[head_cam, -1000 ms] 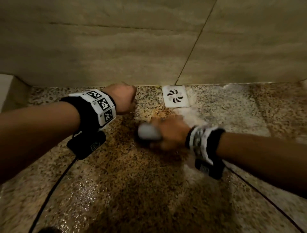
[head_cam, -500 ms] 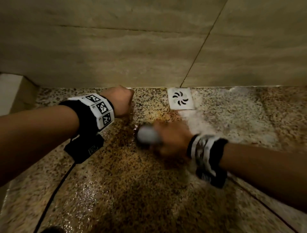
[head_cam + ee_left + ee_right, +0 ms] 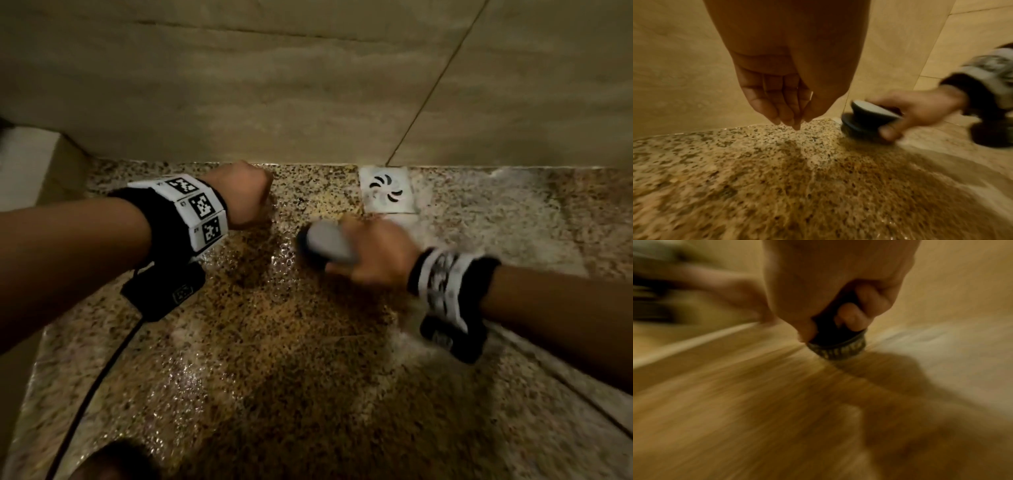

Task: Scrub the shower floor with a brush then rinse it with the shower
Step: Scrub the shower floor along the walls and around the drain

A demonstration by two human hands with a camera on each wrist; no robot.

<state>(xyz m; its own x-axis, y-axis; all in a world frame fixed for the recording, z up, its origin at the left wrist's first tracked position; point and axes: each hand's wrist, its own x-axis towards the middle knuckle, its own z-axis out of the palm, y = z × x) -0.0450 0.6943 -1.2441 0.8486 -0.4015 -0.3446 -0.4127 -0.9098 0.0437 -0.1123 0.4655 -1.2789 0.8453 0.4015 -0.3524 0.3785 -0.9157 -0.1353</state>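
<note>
My right hand (image 3: 371,255) curls its fingers (image 3: 851,316) round the scrub brush (image 3: 865,121), bristles down on the wet shower floor (image 3: 291,342) just near of the drain (image 3: 387,190); my left hand (image 3: 239,193), nearby at its left, hangs loose and empty.

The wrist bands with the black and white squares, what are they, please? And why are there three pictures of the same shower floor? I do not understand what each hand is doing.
No machine here: a person wears a camera on the head and one on each wrist. The patterned bands belong to that recording gear.

The head picture looks down on both hands. The right hand grips a round brush and presses its bristles on the wet speckled floor, just in front of the white drain.

The left wrist picture looks along the left hand, which holds nothing, its fingers hanging loosely above the floor.

The right wrist picture looks along the right hand; it is blurred, likely by movement.
</note>
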